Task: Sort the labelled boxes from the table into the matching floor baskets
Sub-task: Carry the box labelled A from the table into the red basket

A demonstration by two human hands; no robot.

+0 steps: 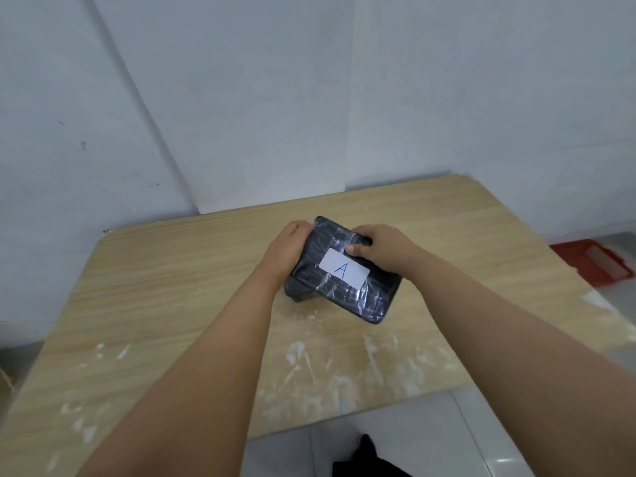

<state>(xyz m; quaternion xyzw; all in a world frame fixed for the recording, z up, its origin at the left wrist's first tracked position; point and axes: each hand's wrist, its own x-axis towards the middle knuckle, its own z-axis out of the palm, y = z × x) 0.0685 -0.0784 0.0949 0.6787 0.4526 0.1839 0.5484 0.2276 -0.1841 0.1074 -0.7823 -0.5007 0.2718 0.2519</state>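
Observation:
A black box point(364, 297) wrapped in clear tape carries a white label point(344, 269) with a handwritten letter A. It is tilted up, with its label facing me, just above the wooden table point(165, 287). My left hand point(287, 251) grips the box's far left side. My right hand point(382, 244) grips its far right edge, thumb resting on the top near the label. A darker part of the box shows under its left corner, touching or close to the tabletop.
A red basket point(595, 263) sits on the floor beyond the table's right edge. White paint smears mark the near part of the tabletop. A pale wall stands behind the table. Grey floor tiles show at the bottom right.

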